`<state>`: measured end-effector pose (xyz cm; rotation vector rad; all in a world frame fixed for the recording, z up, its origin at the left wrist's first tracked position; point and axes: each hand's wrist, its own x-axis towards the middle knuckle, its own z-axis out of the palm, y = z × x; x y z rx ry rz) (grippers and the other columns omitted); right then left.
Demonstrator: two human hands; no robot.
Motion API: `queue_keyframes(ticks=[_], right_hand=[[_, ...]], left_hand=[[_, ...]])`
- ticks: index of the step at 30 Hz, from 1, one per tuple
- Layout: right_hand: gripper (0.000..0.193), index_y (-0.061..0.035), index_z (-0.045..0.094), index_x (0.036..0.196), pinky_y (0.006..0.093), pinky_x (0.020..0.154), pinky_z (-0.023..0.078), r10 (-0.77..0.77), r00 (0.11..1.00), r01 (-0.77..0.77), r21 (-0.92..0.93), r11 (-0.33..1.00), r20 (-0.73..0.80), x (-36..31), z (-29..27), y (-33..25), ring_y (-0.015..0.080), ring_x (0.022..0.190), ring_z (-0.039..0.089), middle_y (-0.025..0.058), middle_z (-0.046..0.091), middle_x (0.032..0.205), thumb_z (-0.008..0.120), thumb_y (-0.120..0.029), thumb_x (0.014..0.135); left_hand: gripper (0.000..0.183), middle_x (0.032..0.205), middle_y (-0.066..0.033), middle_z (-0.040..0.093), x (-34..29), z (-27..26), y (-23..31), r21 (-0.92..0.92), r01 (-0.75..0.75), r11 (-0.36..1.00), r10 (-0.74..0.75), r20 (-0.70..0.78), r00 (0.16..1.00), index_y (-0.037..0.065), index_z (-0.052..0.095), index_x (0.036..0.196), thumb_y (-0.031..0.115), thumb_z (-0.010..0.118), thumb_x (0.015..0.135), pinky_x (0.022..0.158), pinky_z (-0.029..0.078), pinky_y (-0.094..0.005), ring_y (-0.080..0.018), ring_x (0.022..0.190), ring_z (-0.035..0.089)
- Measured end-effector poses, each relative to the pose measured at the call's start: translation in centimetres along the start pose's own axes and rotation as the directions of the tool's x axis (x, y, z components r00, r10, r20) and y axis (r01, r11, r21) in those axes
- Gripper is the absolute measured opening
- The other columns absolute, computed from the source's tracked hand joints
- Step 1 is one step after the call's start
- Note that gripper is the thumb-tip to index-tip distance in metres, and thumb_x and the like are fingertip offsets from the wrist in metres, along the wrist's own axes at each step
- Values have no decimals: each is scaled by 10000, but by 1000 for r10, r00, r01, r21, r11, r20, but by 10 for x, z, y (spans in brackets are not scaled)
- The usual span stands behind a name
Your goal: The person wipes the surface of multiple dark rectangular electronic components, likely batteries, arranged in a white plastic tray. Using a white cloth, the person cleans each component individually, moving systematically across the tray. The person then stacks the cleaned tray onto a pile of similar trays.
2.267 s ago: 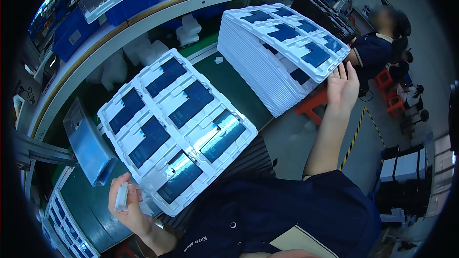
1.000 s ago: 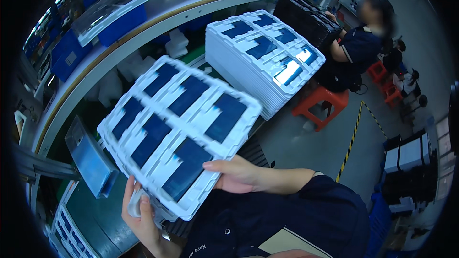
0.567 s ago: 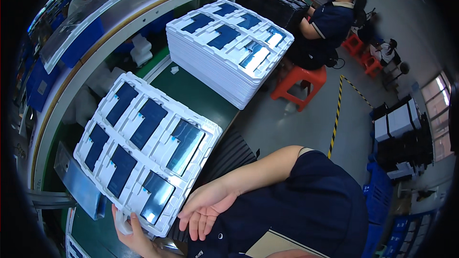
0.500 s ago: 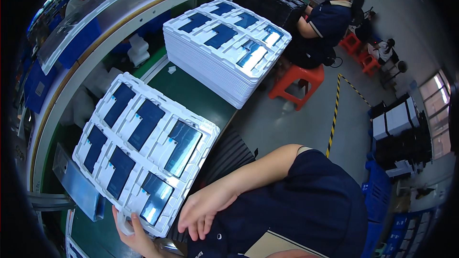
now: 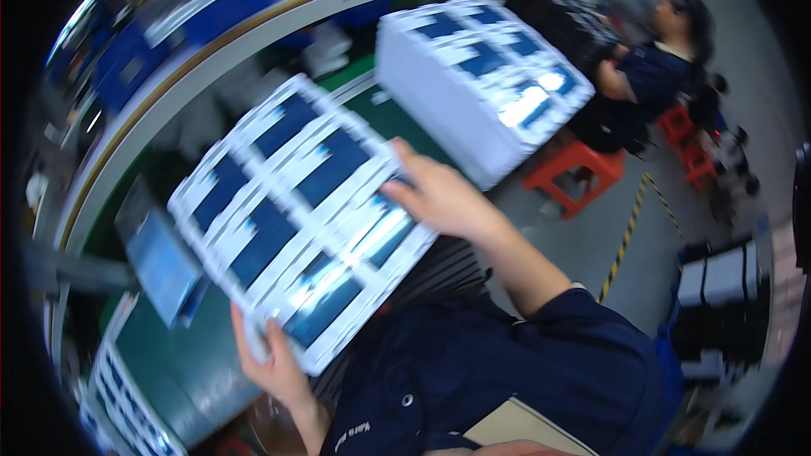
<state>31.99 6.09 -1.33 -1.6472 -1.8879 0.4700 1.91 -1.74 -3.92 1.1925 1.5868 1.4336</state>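
A white plastic tray [image 5: 312, 219] is tilted in front of me, with several flat dark-blue glossy pieces [image 5: 334, 167] lying in its compartments. My left hand [image 5: 274, 365] grips the tray's near edge, thumb on top. On the far right edge, my right hand [image 5: 443, 201] holds the same tray, its thumb over the rim and the other fingers partly hidden. Motion blurs the picture somewhat. Farther off to the right stands a tall stack of similar white trays [image 5: 448, 97]; its top tray bears the same kind of pieces.
Left of my tray is a blue translucent folder-like holder [image 5: 165, 266] on the green bench [image 5: 165, 355]. Another tray of pieces [image 5: 127, 401] lies at the lower left. A co-worker [image 5: 663, 76] sits beyond the stack, by black crates [image 5: 562, 25] and a red stool [image 5: 579, 173].
My right hand has moved from near my body onto the tray's right edge. The tray has moved right and upward in the picture, and the whole view has shifted.
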Motion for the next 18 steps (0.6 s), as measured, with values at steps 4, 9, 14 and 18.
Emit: queue_keyframes(ticks=[4, 9, 14, 18], right_hand=[[638, 89, 334, 1372, 419, 913, 445, -30, 999, 29, -47, 998, -15, 0, 1, -1, 428, 1065, 559, 319, 549, 1165, 544, -314, 924], [639, 51, 294, 1413, 398, 951, 422, 32, 999, -31, -34, 999, 18, -3, -1, -3, 422, 1106, 545, 305, 537, 1206, 538, -287, 929], [642, 64, 263, 1421, 376, 1013, 378, 54, 995, -58, 47, 997, 85, 3, -7, 3, 400, 1209, 495, 301, 483, 1305, 529, -264, 938], [667, 56, 249, 1432, 382, 1034, 357, 106, 991, -107, 9, 994, 82, 2, -4, -5, 368, 1253, 472, 290, 474, 1327, 531, -296, 940]], left_hand=[[521, 1177, -145, 600, 6, 0, -4, -6, -101, 995, 101, 26, 995, -56, 437, 1355, -44, 581, 854, 868, 452, -271, -142, 1005, 563], [565, 1101, -204, 623, 4, -3, 0, 172, -133, 976, 126, 50, 991, -64, 454, 1331, 0, 631, 798, 855, 463, -311, -227, 966, 618], [554, 1166, -236, 598, -2, 3, 2, 261, -266, 928, 262, 50, 964, -73, 451, 1325, 3, 627, 805, 873, 463, -331, -267, 1017, 621], [551, 1233, -240, 575, 6, 0, 4, 161, -121, 980, 110, 75, 991, -66, 445, 1333, 17, 628, 821, 909, 451, -327, -327, 1092, 604]])
